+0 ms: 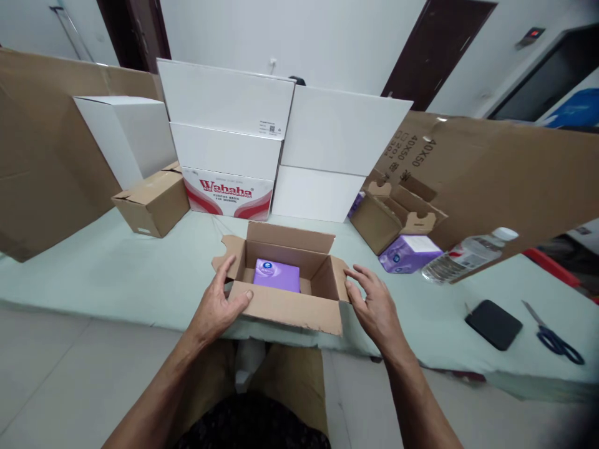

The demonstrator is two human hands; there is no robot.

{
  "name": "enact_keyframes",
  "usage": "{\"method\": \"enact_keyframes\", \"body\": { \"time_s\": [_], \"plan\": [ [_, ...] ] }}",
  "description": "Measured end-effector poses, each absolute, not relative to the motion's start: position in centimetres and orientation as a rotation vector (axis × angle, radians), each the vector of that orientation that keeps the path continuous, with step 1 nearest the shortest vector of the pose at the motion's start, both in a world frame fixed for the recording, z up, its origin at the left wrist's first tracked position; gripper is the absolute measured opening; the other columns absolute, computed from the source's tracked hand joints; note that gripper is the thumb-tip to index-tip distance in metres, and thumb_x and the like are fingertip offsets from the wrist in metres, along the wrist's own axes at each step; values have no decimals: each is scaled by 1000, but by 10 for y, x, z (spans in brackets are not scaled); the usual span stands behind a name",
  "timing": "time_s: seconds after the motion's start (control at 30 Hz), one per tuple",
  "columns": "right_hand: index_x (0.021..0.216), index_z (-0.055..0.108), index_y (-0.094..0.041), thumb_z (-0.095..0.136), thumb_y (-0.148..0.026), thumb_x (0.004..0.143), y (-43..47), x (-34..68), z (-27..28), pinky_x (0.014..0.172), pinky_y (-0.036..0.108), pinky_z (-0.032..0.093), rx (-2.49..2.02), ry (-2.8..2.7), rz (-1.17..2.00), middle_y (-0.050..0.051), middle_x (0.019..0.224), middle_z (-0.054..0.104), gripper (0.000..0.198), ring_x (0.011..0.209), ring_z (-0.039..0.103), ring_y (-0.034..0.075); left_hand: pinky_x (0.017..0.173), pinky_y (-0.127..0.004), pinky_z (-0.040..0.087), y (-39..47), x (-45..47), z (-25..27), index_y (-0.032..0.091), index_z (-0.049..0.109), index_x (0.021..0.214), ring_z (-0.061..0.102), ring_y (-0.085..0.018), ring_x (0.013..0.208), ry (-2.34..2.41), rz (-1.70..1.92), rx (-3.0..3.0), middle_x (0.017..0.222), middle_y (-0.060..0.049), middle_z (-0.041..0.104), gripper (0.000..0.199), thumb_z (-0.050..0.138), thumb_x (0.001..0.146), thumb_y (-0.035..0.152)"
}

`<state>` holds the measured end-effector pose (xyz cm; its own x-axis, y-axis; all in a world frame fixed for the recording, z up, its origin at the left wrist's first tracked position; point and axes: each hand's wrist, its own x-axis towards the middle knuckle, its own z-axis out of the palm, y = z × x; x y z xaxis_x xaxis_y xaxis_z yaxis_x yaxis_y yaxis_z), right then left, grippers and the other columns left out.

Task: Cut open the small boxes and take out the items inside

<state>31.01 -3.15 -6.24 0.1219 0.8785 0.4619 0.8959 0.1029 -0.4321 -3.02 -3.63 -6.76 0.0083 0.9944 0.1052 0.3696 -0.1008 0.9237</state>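
Note:
An open cardboard box [292,305] sits at the table's near edge, its flaps folded outward. Inside it lies a purple pack [277,276] with a blue logo, toward the left; the box's right part shows bare cardboard. At the box's left front corner, my left hand [219,305] is closed on the cardboard, thumb on the front flap and fingers by the left side flap. My right hand [372,299] holds the right side flap at its edge, with thumb and fingertips against it. Neither hand touches the purple pack.
A closed brown carton [152,199] stands at the left. White boxes [224,149] stand behind. To the right are an open carton [381,218], another purple pack [407,252], a plastic bottle [468,257], a black flat case [494,324] and scissors [552,340].

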Motion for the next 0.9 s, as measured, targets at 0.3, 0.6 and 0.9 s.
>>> {"method": "enact_keyframes", "body": {
  "time_s": [0.3,0.6,0.9],
  "plan": [
    [110,76,-18,50,-24,97,-22,282,-21,104,47,50,-1466,-2320,-78,13,128,73,29,124,64,30,117,-53,44,-38,-22,-70,14,36,158,53,-37,141,1439,1127,1536,162,-20,46,93,68,76,43],
    [123,73,-17,59,-29,97,14,249,-4,107,43,47,-1498,-2640,329,12,130,73,32,124,65,29,118,-51,43,-37,-21,-73,12,41,156,54,-35,142,1438,1149,1585,155,-19,54,89,67,76,42],
    [151,53,-15,69,-43,91,28,229,10,101,41,49,-1770,-2804,379,17,143,66,68,130,62,35,120,-51,42,-36,-18,-77,11,43,155,51,-36,145,1466,1184,1622,159,-20,51,87,67,77,41]
  ]
}}
